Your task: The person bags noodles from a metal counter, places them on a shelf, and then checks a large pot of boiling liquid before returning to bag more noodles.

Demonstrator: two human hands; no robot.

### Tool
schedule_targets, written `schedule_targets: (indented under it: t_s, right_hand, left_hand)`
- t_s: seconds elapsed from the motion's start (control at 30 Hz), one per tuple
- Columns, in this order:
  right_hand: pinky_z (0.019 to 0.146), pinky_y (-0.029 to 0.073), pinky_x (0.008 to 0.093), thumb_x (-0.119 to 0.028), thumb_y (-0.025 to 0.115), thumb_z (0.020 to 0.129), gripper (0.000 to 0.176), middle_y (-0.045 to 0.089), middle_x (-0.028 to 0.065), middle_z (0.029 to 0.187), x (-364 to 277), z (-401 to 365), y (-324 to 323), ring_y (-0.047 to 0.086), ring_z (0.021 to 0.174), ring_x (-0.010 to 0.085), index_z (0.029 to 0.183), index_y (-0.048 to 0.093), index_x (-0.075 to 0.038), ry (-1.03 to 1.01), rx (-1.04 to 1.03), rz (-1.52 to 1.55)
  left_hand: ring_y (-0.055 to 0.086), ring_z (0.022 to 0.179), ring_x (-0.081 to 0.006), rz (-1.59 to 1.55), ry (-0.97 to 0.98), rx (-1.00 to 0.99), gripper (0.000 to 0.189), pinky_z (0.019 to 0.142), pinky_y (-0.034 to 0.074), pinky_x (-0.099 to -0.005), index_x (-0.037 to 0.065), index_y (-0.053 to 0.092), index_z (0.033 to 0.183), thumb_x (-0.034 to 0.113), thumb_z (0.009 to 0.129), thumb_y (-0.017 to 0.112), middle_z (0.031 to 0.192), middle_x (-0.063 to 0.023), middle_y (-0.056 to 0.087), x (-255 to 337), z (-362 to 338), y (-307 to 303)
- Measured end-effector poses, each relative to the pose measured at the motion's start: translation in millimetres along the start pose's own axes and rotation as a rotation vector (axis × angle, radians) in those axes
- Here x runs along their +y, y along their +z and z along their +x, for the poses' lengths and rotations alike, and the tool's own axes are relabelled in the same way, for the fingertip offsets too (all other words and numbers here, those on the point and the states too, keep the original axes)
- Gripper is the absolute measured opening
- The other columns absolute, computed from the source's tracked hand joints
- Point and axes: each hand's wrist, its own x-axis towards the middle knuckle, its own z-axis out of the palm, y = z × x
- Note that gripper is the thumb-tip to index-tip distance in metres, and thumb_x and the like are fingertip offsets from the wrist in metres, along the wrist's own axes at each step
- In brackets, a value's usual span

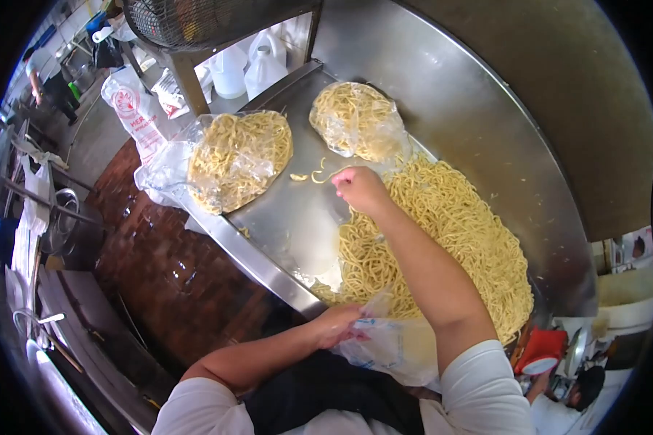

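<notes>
Right hand (359, 188) is curled, fingers closed at loose noodle strands (318, 175) at the far edge of the noodle pile (450, 232); exact pinch hard to tell. Left hand (339, 325) is gripping the mouth of a clear plastic bag (388, 346) at the near edge of the steel table (479, 109). Pile sits mid-table. Two filled noodle bags (241, 156) (355, 119) lie beyond it, apart. White jugs (263, 69) stand behind the table.
</notes>
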Motion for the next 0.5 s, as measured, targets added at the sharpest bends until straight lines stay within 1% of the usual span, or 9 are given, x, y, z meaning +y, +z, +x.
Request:
schedule_targets:
  t_s: [0.03,0.07,0.13,0.17,0.23,0.33,0.4,0.43,0.5]
  right_hand:
    - [0.071,0.053,0.0365,-0.018,0.064,0.080,0.020,0.070,0.0092,0.078,1.7,-2.0,4.8,0.067,0.073,0.0269,0.097,0.071,-0.009,-0.029,0.002,-0.203]
    - [0.071,0.053,0.0365,-0.018,0.064,0.080,0.020,0.070,0.0092,0.078,3.9,-3.7,6.2,0.067,0.073,0.0269,0.097,0.071,-0.009,-0.032,-0.008,-0.205]
    - [0.080,0.051,0.0403,-0.023,0.067,0.079,0.028,0.069,0.0109,0.105,12.1,-11.2,2.7,0.065,0.093,0.0325,0.105,0.069,-0.012,0.001,-0.067,-0.310]
    - [0.080,0.051,0.0403,-0.023,0.067,0.079,0.028,0.069,0.0109,0.105,14.8,-16.6,-0.9,0.065,0.093,0.0325,0.105,0.069,-0.012,0.000,-0.072,-0.309]
    - [0.089,0.048,0.0419,-0.032,0.072,0.075,0.045,0.054,0.0143,0.132,22.1,-31.3,-13.1,0.059,0.107,0.0320,0.114,0.065,-0.013,-0.012,-0.051,-0.581]
    - [0.092,0.045,0.0455,-0.040,0.074,0.070,0.059,0.047,0.0159,0.137,93.5,-58.6,-6.2,0.054,0.115,0.0325,0.122,0.060,-0.014,0.035,-0.052,-0.721]
    - [0.099,0.041,0.0461,-0.048,0.075,0.068,0.066,0.049,0.0230,0.132,64.2,-107.2,-19.6,0.049,0.121,0.0362,0.122,0.061,-0.014,-0.012,-0.263,-0.739]
    - [0.099,0.041,0.0461,-0.048,0.075,0.068,0.066,0.049,0.0230,0.132,69.9,-109.8,-29.4,0.049,0.121,0.0362,0.122,0.061,-0.014,-0.005,-0.262,-0.746]
    - [0.107,0.034,0.0452,-0.052,0.075,0.066,0.069,0.041,0.0304,0.138,92.0,-125.4,-61.3,0.039,0.132,0.0393,0.123,0.062,-0.016,0.291,-0.534,-0.765]
  left_hand:
    - [0.063,0.081,-0.0168,0.015,0.008,-0.002,0.020,0.074,0.051,-0.0289,0.003,0.060,0.104,0.017,0.091,0.057,0.092,-0.0076,0.065,1.5,-1.9,0.6]
    - [0.063,0.081,-0.0168,0.006,0.012,0.000,0.020,0.074,0.051,-0.0289,0.003,0.060,0.104,0.017,0.091,0.057,0.092,-0.0076,0.065,-0.9,0.2,-1.4]
    - [0.062,0.079,-0.0169,-0.064,0.022,0.042,0.020,0.073,0.051,-0.0291,0.002,0.059,0.103,0.017,0.090,0.056,0.090,-0.0074,0.064,-11.7,7.9,-10.7]
    - [0.062,0.079,-0.0169,-0.068,0.023,0.044,0.020,0.073,0.051,-0.0291,0.002,0.059,0.103,0.017,0.090,0.056,0.090,-0.0074,0.064,-16.0,11.4,-19.5]
    - [0.062,0.077,-0.0161,-0.065,0.031,-0.049,0.016,0.067,0.048,-0.0276,0.002,0.059,0.098,0.014,0.088,0.056,0.089,-0.0083,0.064,-20.3,16.5,-34.9]
    - [0.064,0.074,-0.0159,0.215,-0.027,0.009,0.010,0.058,0.044,-0.0272,0.003,0.058,0.091,0.009,0.085,0.054,0.086,-0.0093,0.064,-18.8,14.7,-33.8]
    - [0.065,0.073,-0.0164,0.210,-0.020,0.006,0.009,0.055,0.042,-0.0272,0.004,0.058,0.090,0.009,0.083,0.054,0.085,-0.0094,0.064,-22.8,15.1,-30.3]
    - [0.065,0.072,-0.0169,0.194,-0.015,0.009,0.008,0.051,0.041,-0.0272,0.004,0.058,0.088,0.008,0.082,0.054,0.084,-0.0096,0.064,-26.5,15.5,-26.7]
    - [0.066,0.074,-0.0182,0.255,-0.044,-0.024,0.011,0.053,0.044,-0.0276,0.004,0.058,0.091,0.009,0.082,0.054,0.086,-0.0103,0.064,-15.3,5.8,-12.1]
